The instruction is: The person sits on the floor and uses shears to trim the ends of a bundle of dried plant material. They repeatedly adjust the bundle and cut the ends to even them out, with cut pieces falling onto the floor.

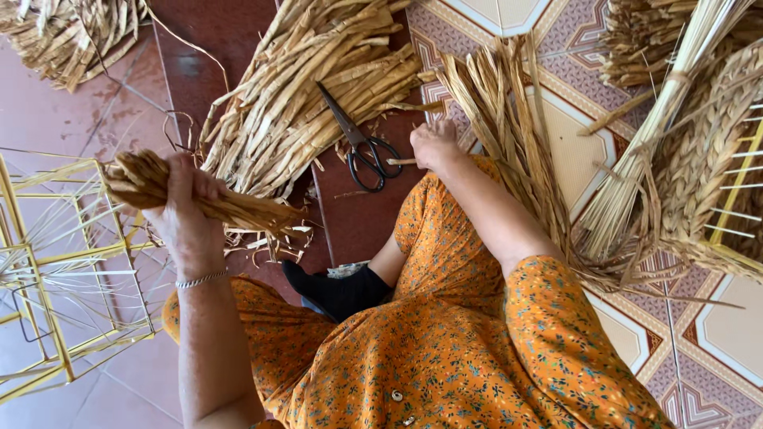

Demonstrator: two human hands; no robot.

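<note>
My left hand [184, 208] grips a bundle of dried tan plant strips [238, 210], held roughly level above the floor with its ends sticking out both sides of the fist. My right hand [433, 144] is stretched forward near the floor, fingers pinched on a short strip end [401, 161]. Black-handled scissors [362, 143] lie just left of that hand, blades pointing up-left onto a large heap of dried strips [318, 87]. A fan of thinner straw stalks [505, 127] lies right of my right hand.
A yellow wire frame [48, 262] strung with pale strands stands at the left. A partly woven basket [707, 159] on a yellow frame lies at the right, beside a tied straw bundle [644, 151]. More dried strips [63, 36] sit top left. My orange floral dress and black-socked foot [338, 290] fill the foreground.
</note>
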